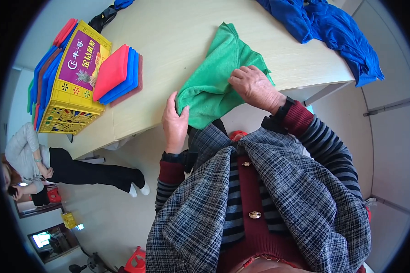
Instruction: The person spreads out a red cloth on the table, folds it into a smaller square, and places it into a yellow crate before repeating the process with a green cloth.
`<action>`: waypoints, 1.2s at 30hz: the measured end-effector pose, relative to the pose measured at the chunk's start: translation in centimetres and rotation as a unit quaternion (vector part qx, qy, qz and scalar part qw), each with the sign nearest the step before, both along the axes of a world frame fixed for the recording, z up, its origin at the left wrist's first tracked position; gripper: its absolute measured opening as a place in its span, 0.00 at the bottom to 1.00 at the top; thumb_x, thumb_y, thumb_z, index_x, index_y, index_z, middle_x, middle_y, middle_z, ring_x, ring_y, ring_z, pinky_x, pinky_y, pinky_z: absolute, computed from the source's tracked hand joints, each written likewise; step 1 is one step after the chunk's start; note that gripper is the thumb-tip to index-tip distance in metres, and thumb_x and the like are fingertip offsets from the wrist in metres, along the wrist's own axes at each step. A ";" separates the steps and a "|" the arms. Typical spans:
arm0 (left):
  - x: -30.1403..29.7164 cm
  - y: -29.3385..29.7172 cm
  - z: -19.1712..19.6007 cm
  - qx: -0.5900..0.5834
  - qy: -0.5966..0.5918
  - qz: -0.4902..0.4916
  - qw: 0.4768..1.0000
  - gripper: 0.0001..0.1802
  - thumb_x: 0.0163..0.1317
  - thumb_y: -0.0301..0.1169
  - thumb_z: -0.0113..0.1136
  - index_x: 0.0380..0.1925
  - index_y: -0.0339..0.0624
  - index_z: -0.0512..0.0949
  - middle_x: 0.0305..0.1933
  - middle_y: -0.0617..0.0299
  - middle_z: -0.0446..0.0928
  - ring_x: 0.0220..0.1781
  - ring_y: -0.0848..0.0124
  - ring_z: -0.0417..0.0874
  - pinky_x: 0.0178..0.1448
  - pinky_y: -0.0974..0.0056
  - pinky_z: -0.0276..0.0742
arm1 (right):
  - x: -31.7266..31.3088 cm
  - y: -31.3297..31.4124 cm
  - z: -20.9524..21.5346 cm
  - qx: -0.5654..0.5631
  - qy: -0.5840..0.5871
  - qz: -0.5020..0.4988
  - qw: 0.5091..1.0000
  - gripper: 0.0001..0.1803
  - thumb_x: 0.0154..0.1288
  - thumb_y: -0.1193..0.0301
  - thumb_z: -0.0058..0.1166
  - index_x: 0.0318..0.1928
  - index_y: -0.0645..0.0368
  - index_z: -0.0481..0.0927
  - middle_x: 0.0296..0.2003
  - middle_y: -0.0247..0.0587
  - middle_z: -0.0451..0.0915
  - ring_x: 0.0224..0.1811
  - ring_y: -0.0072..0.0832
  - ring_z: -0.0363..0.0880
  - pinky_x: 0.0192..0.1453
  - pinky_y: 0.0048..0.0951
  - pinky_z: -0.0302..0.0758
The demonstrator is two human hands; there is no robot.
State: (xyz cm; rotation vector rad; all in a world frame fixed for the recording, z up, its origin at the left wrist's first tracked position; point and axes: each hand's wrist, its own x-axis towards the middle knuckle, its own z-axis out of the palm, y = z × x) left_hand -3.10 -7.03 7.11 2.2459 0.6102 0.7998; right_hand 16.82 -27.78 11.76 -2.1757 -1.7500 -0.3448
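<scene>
A green cloth point(214, 77), plush like a towel, lies loosely folded across the near edge of the table, with its lower part hanging over. My left hand point(175, 125) is at its left edge, thumb on the front and fingers along the side, gripping it lightly. Curled fingers of my right hand point(256, 88) pinch the cloth near its right side. What lies under those fingertips is hidden.
To the left, a yellow plastic crate point(73, 102) holds upright folded cloths in several colours. Beside it sits a stack of folded red, blue and brown cloths point(116, 75). Crumpled blue fabric point(323, 34) drapes over the table's right end. A person point(77, 164) stands beyond the crate.
</scene>
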 end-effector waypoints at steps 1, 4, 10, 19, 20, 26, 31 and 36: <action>0.0 0.3 -0.1 0.001 -0.001 -0.001 1.000 0.19 0.67 0.25 0.64 0.56 0.33 0.76 0.47 0.51 0.83 0.50 0.70 0.82 0.57 0.65 0.76 | 0.3 -0.1 0.2 0.011 0.009 -0.001 1.000 0.09 0.63 0.73 0.61 0.44 0.59 0.81 0.41 0.41 0.81 0.46 0.40 0.82 0.53 0.38 0.77; -1.0 1.5 -0.4 -0.012 0.024 -0.013 1.000 0.12 0.67 0.27 0.63 0.49 0.36 0.78 0.42 0.45 0.82 0.45 0.50 0.84 0.51 0.56 0.78 | 1.9 0.0 2.3 0.116 0.058 -0.016 0.991 0.07 0.64 0.75 0.59 0.43 0.59 0.81 0.37 0.44 0.81 0.41 0.42 0.83 0.47 0.39 0.79; 1.1 2.1 3.1 -0.007 -0.016 -0.020 1.000 0.08 0.69 0.25 0.62 0.44 0.33 0.78 0.34 0.56 0.79 0.36 0.72 0.77 0.44 0.65 0.75 | 5.7 -0.7 10.0 0.223 0.009 -0.014 0.975 0.07 0.68 0.72 0.60 0.44 0.60 0.82 0.37 0.47 0.83 0.36 0.44 0.85 0.40 0.38 0.81; 1.5 6.7 8.8 0.062 -0.104 -0.056 0.991 0.07 0.70 0.28 0.63 0.41 0.36 0.78 0.29 0.64 0.75 0.29 0.78 0.68 0.34 0.68 0.69 | 8.1 -4.6 19.9 0.301 -0.108 -0.015 0.947 0.06 0.64 0.82 0.54 0.42 0.65 0.79 0.32 0.54 0.81 0.32 0.38 0.83 0.38 0.34 0.79; 1.5 6.7 10.7 0.023 -0.110 -0.050 0.992 0.05 0.71 0.27 0.62 0.41 0.37 0.78 0.31 0.67 0.76 0.31 0.80 0.70 0.36 0.69 0.70 | 8.2 -5.5 20.5 0.301 -0.111 -0.020 0.947 0.06 0.64 0.82 0.54 0.42 0.65 0.79 0.32 0.54 0.81 0.32 0.38 0.83 0.38 0.34 0.79; -0.5 4.4 20.9 0.003 -0.246 -0.076 0.966 0.05 0.75 0.27 0.58 0.45 0.38 0.80 0.39 0.67 0.80 0.42 0.82 0.78 0.47 0.74 0.76 | 5.8 -10.0 23.1 0.322 0.057 0.009 0.945 0.05 0.70 0.80 0.52 0.42 0.64 0.81 0.31 0.38 0.81 0.31 0.24 0.78 0.39 0.27 0.77; -2.5 5.1 23.2 -0.010 -0.266 -0.089 0.960 0.08 0.75 0.29 0.58 0.46 0.37 0.80 0.40 0.67 0.81 0.38 0.83 0.76 0.42 0.76 0.73 | 2.3 -12.2 24.4 0.268 0.251 -0.051 0.929 0.05 0.73 0.79 0.51 0.42 0.64 0.81 0.31 0.26 0.77 0.33 0.15 0.74 0.40 0.21 0.75; 1.2 7.0 21.6 -0.077 -0.190 -0.068 0.976 0.09 0.74 0.31 0.60 0.47 0.37 0.80 0.37 0.68 0.80 0.30 0.85 0.73 0.32 0.77 0.67 | 4.2 -11.0 23.3 0.213 0.292 -0.055 0.931 0.06 0.72 0.79 0.51 0.42 0.64 0.82 0.29 0.26 0.76 0.31 0.14 0.74 0.37 0.20 0.73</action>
